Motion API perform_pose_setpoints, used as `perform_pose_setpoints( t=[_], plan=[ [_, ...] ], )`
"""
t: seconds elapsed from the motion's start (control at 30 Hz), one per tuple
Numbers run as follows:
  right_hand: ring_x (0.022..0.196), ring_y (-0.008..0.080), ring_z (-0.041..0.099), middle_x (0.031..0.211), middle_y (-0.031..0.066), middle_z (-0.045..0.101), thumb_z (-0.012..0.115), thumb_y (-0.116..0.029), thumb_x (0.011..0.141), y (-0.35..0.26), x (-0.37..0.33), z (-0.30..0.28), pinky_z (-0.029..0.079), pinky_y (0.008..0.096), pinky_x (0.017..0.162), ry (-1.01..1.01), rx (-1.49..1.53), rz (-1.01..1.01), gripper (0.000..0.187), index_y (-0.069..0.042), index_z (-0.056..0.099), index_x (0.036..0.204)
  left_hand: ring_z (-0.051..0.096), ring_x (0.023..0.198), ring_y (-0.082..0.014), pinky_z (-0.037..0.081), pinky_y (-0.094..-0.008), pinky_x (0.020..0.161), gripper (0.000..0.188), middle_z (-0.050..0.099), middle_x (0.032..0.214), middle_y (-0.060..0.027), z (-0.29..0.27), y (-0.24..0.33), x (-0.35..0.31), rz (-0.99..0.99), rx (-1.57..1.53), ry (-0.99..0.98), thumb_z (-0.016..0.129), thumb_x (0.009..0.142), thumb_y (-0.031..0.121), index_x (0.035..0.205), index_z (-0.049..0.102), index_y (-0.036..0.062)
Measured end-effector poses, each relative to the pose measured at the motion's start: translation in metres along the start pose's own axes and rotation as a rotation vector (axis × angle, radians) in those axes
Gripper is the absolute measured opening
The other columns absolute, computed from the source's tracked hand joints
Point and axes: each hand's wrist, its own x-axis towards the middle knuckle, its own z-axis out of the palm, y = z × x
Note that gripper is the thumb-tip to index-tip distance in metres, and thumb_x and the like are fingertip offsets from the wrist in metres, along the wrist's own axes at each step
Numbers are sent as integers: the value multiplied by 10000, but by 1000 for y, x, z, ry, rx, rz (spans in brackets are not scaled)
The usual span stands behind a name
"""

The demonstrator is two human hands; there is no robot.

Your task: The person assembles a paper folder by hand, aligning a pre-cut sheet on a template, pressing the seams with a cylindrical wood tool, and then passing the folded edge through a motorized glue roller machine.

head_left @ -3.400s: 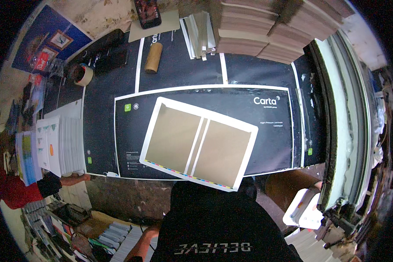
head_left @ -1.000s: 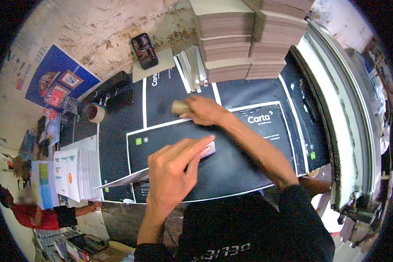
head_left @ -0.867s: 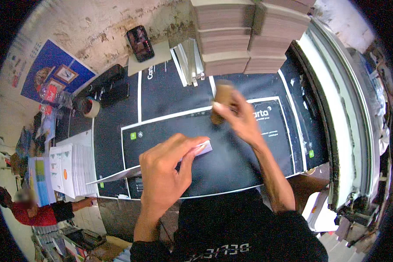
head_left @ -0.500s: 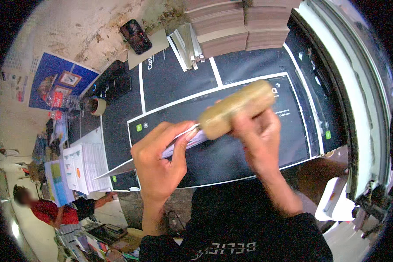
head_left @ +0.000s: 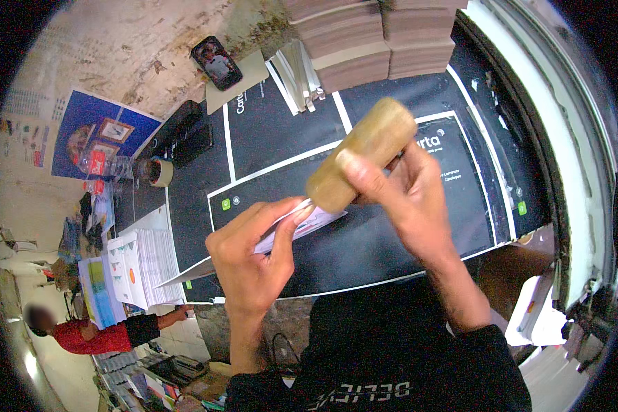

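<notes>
Right hand (head_left: 408,199) clamped on wooden roller (head_left: 361,163), left hand (head_left: 250,257) fingers pinched on folded sheet (head_left: 292,226) above black table (head_left: 268,137).

A tan wooden cylinder (head_left: 362,164) slants, its end touching a folded white sheet (head_left: 296,224).
</notes>
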Motion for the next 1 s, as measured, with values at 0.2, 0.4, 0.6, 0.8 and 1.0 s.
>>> perform_pose_setpoints(
  t=[0.2, 0.4, 0.6, 0.8, 1.0],
  plan=[
    [881, 195, 706, 996, 138, 707, 799, -208, 876, -14, 7, 1, 592, 331, 787, -116, -120, -49, 476, 68, 556, 1179, 734, 746, -232, 546, -308, 667, 162, 744, 850, -150, 2, 0, 0, 0, 21, 35, 758, 799, -7, 960, 757, 10],
    [992, 216, 692, 1089, 164, 679, 794, -119, 866, -36, 20, 9, 589, 351, 834, -329, -239, -38, 538, 79, 512, 1279, 733, 759, -187, 557, -296, 714, 154, 762, 862, -154, -1, 3, 0, -55, 75, 38, 814, 801, 53, 943, 775, 11],
    [951, 182, 694, 1045, 140, 697, 816, -171, 848, -43, 38, 6, 590, 322, 790, -428, -640, -310, 568, 38, 542, 1299, 734, 754, -209, 554, -308, 690, 132, 755, 853, -153, 1, 3, 2, -25, 93, 30, 785, 808, 35, 935, 767, 5],
    [918, 178, 710, 1015, 130, 714, 822, -182, 841, -36, 39, 11, 596, 308, 777, -419, -563, -208, 561, 36, 550, 1281, 746, 764, -273, 552, -338, 667, 135, 741, 863, -158, -2, 0, 0, -40, 93, 7, 747, 821, 22, 956, 754, 18],
    [932, 185, 709, 1044, 129, 706, 773, -205, 897, -15, 24, 8, 593, 311, 785, -262, -367, -261, 504, 36, 533, 1270, 754, 813, -259, 556, -321, 702, 183, 746, 899, -150, 3, -9, -2, -7, 70, 45, 739, 829, 7, 1012, 742, 21]
  ],
)
